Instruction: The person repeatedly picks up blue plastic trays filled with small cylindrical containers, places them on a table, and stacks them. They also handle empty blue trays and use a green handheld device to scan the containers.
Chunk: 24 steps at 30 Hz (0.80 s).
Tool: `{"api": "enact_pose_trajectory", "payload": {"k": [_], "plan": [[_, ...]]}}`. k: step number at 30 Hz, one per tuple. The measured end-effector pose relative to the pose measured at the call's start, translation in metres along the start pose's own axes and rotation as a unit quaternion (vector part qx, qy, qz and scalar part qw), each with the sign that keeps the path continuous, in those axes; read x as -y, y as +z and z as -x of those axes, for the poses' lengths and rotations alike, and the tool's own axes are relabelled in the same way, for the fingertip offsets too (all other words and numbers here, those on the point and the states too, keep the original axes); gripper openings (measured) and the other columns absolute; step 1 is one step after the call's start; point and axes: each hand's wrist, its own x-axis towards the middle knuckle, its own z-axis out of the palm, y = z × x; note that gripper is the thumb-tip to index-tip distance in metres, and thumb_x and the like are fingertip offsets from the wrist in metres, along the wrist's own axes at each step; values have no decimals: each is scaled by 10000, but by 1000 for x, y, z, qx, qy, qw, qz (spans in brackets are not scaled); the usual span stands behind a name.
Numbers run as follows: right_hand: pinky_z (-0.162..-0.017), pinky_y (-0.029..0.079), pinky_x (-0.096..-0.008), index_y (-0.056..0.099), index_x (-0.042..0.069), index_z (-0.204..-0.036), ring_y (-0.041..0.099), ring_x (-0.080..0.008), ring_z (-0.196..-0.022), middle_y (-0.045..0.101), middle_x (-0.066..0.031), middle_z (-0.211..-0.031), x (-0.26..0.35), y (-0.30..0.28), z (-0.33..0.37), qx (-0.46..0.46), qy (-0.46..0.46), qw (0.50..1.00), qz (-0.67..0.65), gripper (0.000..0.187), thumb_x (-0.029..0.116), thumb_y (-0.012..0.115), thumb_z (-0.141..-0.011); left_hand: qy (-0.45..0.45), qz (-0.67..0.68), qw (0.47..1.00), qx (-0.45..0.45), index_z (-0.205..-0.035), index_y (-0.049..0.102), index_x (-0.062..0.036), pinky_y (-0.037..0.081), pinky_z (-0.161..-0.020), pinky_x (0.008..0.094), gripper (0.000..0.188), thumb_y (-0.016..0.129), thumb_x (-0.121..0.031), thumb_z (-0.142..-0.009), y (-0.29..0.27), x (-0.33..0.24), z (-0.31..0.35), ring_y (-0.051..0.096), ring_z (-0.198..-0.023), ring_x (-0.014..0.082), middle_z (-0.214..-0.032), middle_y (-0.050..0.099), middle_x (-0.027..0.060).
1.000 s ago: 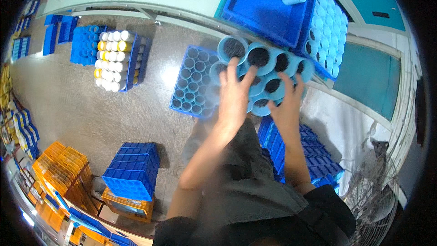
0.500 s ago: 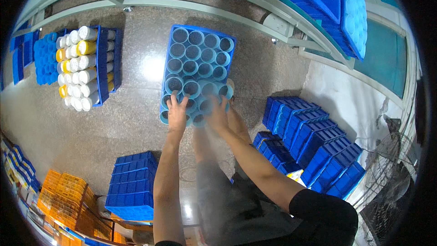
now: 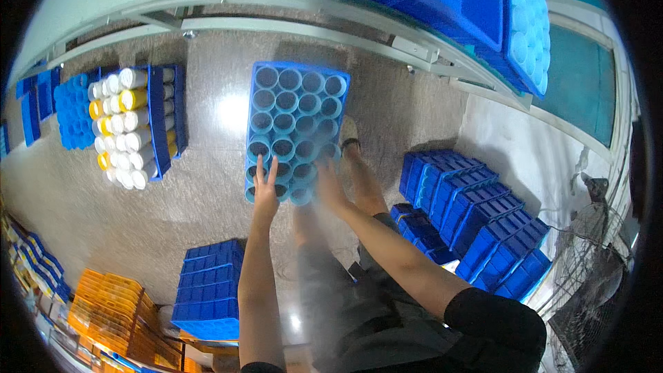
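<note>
A blue crate (image 3: 251, 107) on the floor in front of me holds rows of light-blue cups (image 3: 286, 101) with dark contents or dark insides; which I cannot tell. My left hand (image 3: 265, 197) is over the crate's near left cups, two fingers stretched out and apart across the rims. At the near right cups is my right hand (image 3: 333, 186), hazy and smeared, so its fingers and their grip are hidden. Cups there are blurred too.
White and yellow bottles (image 3: 131, 122) lie stacked beside a blue crate at left. Blue crates (image 3: 207, 290) and orange crates (image 3: 107, 311) are near left; more blue crates (image 3: 476, 207) stand at right. A pale table frame (image 3: 276, 26) crosses ahead. My foot (image 3: 351, 135) is beside the cups.
The view has shifted, so the crate and most surroundings appear lower. My left fingers look straighter and stay over the near left cups; my right hand stays at the near right.
</note>
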Motion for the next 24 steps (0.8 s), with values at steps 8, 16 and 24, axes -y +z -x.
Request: {"api": "enact_pose_trajectory", "payload": {"k": [8,16,24], "plan": [[-846,562,-406,504,71,-1346,650,-278,-1068,571,-178,-1243,111,-312,-15,40,-174,972,-153,535,47,701,-849,-11,80,996,44,-1392,549,-133,554,-851,438,692,607,155,-766,-125,-236,-76,620,-1092,384,-1355,550,219],[-975,530,-434,436,146,-1443,476,-398,-1300,272,-208,-1521,158,-632,-223,-344,-232,909,-25,756,-46,738,-777,315,-83,892,-314,-1346,582,-173,488,-985,432,604,638,74,-798,-211,-533,-354,531,-1199,421,-1404,458,234],[-981,496,-495,441,156,-1382,500,-538,-1191,311,-312,-1390,150,-663,-343,-214,-31,975,57,860,-34,799,-623,117,-224,958,-134,-1331,549,-232,520,-942,488,627,631,61,-783,-199,-563,-524,544,-1111,526,-1391,381,259]]}}
